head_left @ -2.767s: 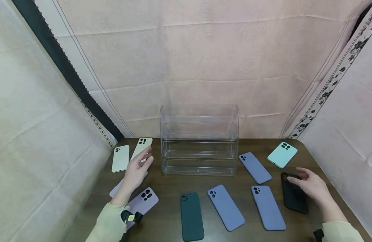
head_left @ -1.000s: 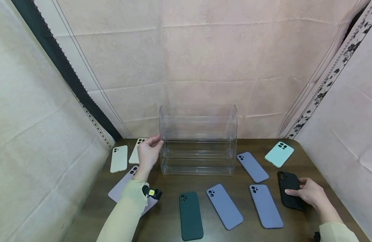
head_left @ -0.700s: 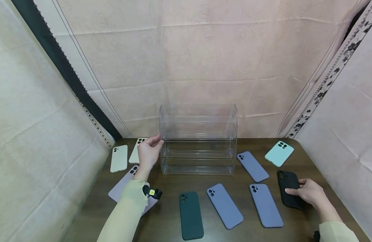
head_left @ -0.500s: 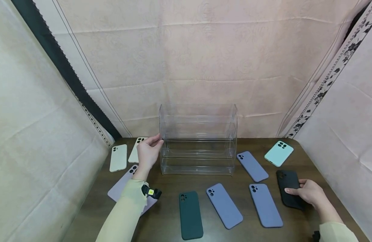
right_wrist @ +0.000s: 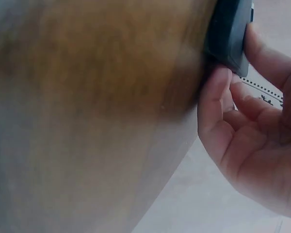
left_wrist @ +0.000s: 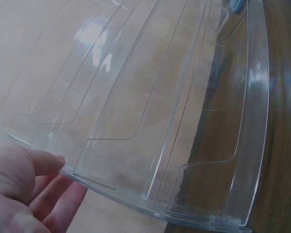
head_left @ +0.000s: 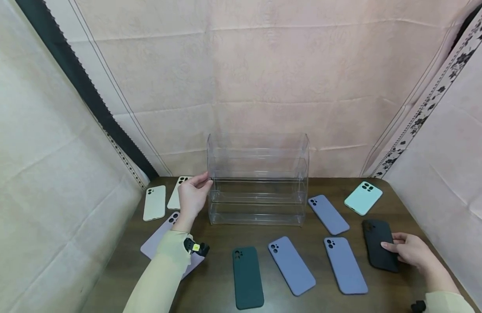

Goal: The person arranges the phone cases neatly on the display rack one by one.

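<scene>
A clear tiered display rack (head_left: 256,219) stands upright at the back middle of the table. My left hand (head_left: 192,195) pinches its left side panel; in the left wrist view, the thumb (left_wrist: 47,162) lies on the panel's edge and the fingers curl behind it. At the right, my right hand (head_left: 413,253) grips the right edge of a black phone case (head_left: 378,245), thumb on its back. In the right wrist view, fingertips sit at the end of that black case (right_wrist: 228,41), against the brown table.
Blue phone cases (head_left: 292,266) and a dark green one (head_left: 248,278) lie in front of the rack. A mint case (head_left: 363,198) is at back right. White cases (head_left: 154,203) and lilac cases (head_left: 158,239) lie left, partly behind my left arm. Pale cloth walls (head_left: 260,78) surround the table.
My left hand has moved right from over the white cases and taken hold of the rack's side. My right hand, first over the black case, now holds its right edge; the case has shifted slightly.
</scene>
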A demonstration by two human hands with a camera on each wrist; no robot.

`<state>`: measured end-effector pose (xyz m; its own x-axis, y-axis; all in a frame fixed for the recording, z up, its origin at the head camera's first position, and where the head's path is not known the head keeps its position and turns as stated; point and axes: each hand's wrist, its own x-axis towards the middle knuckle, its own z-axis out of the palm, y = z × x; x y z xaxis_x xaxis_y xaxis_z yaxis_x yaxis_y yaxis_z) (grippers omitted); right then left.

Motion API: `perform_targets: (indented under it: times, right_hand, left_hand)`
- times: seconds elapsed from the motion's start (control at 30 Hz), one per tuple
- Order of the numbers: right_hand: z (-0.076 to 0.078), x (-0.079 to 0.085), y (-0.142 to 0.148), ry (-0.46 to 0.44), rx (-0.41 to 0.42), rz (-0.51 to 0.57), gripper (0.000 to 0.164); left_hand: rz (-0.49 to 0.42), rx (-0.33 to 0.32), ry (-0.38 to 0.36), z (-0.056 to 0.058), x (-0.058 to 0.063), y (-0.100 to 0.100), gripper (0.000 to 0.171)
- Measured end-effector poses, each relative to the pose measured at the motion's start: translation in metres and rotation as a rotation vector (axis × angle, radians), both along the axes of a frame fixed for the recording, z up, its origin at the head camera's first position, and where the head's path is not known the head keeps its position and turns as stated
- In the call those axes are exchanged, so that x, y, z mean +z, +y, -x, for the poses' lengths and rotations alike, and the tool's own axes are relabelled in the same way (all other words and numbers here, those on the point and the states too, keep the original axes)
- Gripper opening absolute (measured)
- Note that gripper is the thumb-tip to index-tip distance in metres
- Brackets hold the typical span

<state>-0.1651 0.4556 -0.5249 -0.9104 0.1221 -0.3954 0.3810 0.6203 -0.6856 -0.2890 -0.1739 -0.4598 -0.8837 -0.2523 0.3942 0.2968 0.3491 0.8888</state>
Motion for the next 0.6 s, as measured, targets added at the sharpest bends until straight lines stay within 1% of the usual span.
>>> perform_targets:
  times: [0.13, 0.27, 0.43, 0.6]
  right_hand:
    - [-0.001, 0.005, 0.003, -0.004, 0.003, 0.054, 0.077]
    - [0.0, 0.012, 0.006, 0.02, 0.002, 0.087, 0.073]
    - [0.002, 0.018, 0.009, 0.113, 0.025, 0.146, 0.068]
    - [0.002, 0.022, 0.003, 0.217, 0.007, 0.173, 0.065]
  left_hand:
    - [-0.002, 0.012, 0.005, 0.0, -0.001, 0.001, 0.025]
    - [-0.004, 0.016, 0.01, 0.001, -0.002, 0.002, 0.025]
    - [-0.001, 0.021, 0.001, 0.002, -0.004, 0.002, 0.025]
    - [-0.009, 0.017, -0.006, 0.001, -0.005, 0.001, 0.025]
